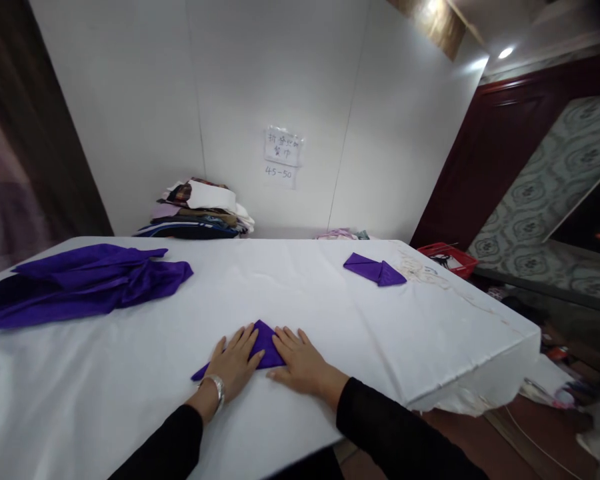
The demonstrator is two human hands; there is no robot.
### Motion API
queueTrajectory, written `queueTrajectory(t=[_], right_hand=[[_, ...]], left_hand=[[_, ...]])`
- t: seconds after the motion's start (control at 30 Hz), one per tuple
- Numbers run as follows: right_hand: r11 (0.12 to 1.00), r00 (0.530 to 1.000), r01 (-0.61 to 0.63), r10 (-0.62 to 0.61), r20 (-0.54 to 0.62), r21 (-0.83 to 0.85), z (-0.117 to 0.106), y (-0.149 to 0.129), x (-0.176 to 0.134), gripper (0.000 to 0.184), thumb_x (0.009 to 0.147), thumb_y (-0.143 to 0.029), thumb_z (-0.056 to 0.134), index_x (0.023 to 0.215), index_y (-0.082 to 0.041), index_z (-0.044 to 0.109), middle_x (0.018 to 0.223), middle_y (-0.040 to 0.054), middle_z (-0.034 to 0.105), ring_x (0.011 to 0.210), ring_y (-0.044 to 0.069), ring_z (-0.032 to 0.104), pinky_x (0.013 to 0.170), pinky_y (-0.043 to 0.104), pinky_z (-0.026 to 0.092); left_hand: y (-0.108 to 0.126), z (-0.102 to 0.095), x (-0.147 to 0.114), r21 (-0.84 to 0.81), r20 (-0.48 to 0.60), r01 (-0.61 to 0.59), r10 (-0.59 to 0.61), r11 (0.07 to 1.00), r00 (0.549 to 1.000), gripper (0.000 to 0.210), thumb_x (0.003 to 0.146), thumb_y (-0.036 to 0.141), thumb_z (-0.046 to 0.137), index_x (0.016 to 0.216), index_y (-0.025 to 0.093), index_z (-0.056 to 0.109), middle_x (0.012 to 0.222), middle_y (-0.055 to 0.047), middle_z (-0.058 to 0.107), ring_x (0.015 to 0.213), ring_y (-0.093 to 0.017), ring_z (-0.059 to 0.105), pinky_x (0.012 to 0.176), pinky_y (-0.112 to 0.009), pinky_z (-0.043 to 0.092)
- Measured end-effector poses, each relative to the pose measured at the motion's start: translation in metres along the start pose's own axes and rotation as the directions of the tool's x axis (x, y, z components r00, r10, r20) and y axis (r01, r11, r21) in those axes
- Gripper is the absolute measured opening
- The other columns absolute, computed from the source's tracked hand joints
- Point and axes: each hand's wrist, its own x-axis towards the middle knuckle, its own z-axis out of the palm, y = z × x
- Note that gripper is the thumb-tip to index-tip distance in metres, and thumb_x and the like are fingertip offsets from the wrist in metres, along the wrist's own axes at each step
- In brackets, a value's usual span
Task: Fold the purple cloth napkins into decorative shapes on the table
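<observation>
A purple cloth napkin [266, 343], folded to a point at its far end, lies on the white tablecloth in front of me. My left hand [234, 360] rests flat across its left part, fingers stretched forward; a narrow purple tip sticks out beyond the wrist side. On the napkin's right edge my right hand [299, 360] lies flat with fingers spread. Both palms face down, and they hide part of the cloth. Farther off to the right is a second folded purple napkin [375, 269]. At the left lies a loose, rumpled heap of purple cloth [95, 280].
The white-covered table [300, 287] has its right edge hanging over the floor. Behind it stands a stack of folded clothes [200, 210] against the pale wall. A red basket [453, 260] sits past the right corner. Handwritten paper signs [283, 147] are on the wall.
</observation>
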Motion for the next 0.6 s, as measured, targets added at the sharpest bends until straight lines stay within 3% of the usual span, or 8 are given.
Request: queueTrajectory(t=[0.17, 0.3, 0.43, 0.5, 0.6], right_hand=[[0.999, 0.999, -0.032, 0.033, 0.031, -0.013, -0.001, 0.004, -0.016, 0.081, 0.086, -0.067, 0.023, 0.145, -0.013, 0.012, 0.151, 0.0114, 0.013, 0.139, 0.024, 0.008, 0.111, 0.048, 0.005], [0.998, 0.998, -0.058, 0.058, 0.034, 0.002, -0.001, 0.007, -0.020, 0.081, 0.086, -0.066, 0.025, 0.145, -0.012, 0.012, 0.150, 0.0129, 0.014, 0.139, 0.025, 0.007, 0.111, 0.049, 0.004], [0.996, 0.997, -0.070, 0.068, 0.044, 0.055, -0.001, 0.008, -0.021, 0.078, 0.087, -0.063, 0.030, 0.145, -0.013, 0.014, 0.150, 0.0128, 0.015, 0.139, 0.024, 0.008, 0.111, 0.047, 0.001], [0.991, 0.996, -0.080, 0.074, 0.056, 0.109, -0.003, 0.008, -0.022, 0.075, 0.088, -0.059, 0.033, 0.145, -0.014, 0.015, 0.150, 0.0125, 0.016, 0.139, 0.025, 0.009, 0.111, 0.047, 0.001], [0.959, 0.995, -0.099, 0.092, 0.041, 0.267, -0.009, 0.010, -0.021, 0.068, 0.088, -0.054, 0.039, 0.144, -0.018, 0.021, 0.148, 0.0111, 0.024, 0.138, 0.025, 0.015, 0.111, 0.047, 0.005]], left_hand=[[-0.003, -0.007, 0.010, -0.090, 0.012, 0.074, -0.074, 0.993, 0.997, 0.056, 0.087, 0.043, 0.028, 0.137, 0.020, 0.038, 0.146, -0.005, 0.032, 0.134, -0.022, 0.028, 0.107, -0.046, 0.021], [-0.004, -0.019, 0.021, -0.111, -0.045, 0.103, -0.108, 0.989, 0.993, 0.055, 0.082, 0.037, 0.042, 0.133, 0.017, 0.043, 0.135, -0.010, 0.048, 0.124, -0.026, 0.042, 0.099, -0.042, 0.033], [-0.009, -0.030, 0.037, -0.292, 0.113, 0.209, -0.183, 0.933, 0.976, 0.055, 0.071, 0.034, 0.057, 0.121, 0.011, 0.053, 0.117, -0.014, 0.061, 0.106, -0.027, 0.057, 0.089, -0.034, 0.042], [-0.012, -0.034, 0.042, -0.414, 0.187, 0.214, -0.148, 0.885, 0.971, 0.041, 0.065, 0.033, 0.061, 0.102, 0.013, 0.063, 0.099, -0.011, 0.069, 0.092, -0.026, 0.063, 0.080, -0.033, 0.046], [-0.017, -0.038, 0.042, -0.573, 0.210, 0.196, -0.088, 0.796, 0.974, 0.026, 0.060, 0.030, 0.062, 0.081, 0.016, 0.064, 0.079, -0.006, 0.071, 0.079, -0.025, 0.065, 0.072, -0.032, 0.048]])
